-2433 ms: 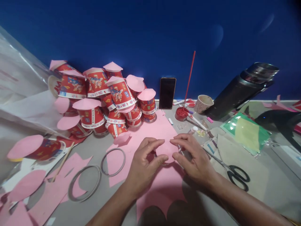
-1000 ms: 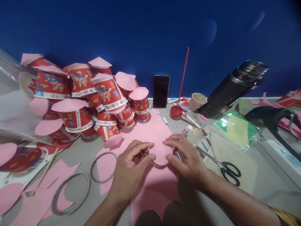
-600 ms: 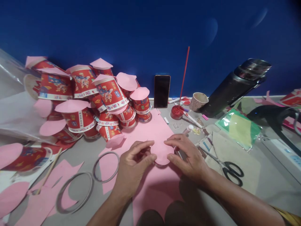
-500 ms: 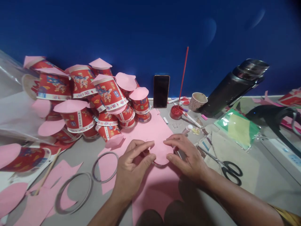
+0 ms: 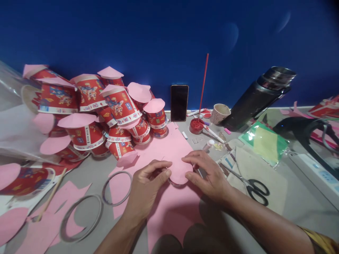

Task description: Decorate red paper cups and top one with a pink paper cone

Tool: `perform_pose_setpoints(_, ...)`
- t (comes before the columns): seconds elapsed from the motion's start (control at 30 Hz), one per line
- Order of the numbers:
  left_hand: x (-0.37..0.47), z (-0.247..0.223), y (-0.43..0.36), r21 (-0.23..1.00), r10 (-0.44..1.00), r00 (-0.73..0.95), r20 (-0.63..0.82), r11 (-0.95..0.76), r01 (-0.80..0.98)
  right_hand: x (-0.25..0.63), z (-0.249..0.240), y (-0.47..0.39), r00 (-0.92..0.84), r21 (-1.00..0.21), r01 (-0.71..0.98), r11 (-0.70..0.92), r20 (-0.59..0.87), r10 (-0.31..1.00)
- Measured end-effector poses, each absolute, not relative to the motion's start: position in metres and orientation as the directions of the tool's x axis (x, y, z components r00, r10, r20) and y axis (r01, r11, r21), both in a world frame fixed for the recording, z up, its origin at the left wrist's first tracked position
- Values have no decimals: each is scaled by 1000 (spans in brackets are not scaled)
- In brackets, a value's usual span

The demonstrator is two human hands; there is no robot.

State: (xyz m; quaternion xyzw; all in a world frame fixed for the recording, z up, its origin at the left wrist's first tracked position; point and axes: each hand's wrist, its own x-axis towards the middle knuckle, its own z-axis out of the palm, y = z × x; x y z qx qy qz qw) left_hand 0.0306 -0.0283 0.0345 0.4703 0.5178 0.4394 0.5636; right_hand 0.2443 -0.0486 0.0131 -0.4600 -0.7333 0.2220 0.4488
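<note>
A round pink paper disc [image 5: 181, 170] lies between my hands, above the large pink sheet. Under its near edge shows the curved rim of something round, mostly hidden by the paper. My left hand [image 5: 148, 183] pinches the disc's left edge between thumb and index finger. On the right edge, the thumb and fingers of my right hand [image 5: 208, 173] grip the disc, with the thumb nearer to me. The pink sheet [image 5: 169, 208] has rounded cut-outs along its near edge.
Red paper cups [image 5: 86, 134] with pink cone tops are piled at left. Two tape rings [image 5: 117, 188] lie nearer. A phone [image 5: 179, 103] leans on the blue wall. At right are scissors [image 5: 254, 187], a glue stick [image 5: 208, 145], a black flask [image 5: 256, 98] and a power strip [image 5: 317, 180].
My left finger and thumb have come closer together at the disc's left edge. The right hand keeps its hold. The whole view has shifted slightly.
</note>
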Motion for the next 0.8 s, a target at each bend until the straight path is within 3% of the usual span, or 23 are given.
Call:
perform_pose_setpoints(0.43,34,37,-27,968,968,63,-243,246,-47,248,19,-46,-73,-940,272,206,194,978)
perform_pose_setpoints(0.57,34,39,-27,961,963,48,-267,269,-56,246,17,-47,-10,-944,263,201,206,979)
perform_pose_setpoints(0.8,33,39,-28,958,960,45,-275,277,-67,245,16,-49,17,-856,407,319,356,934)
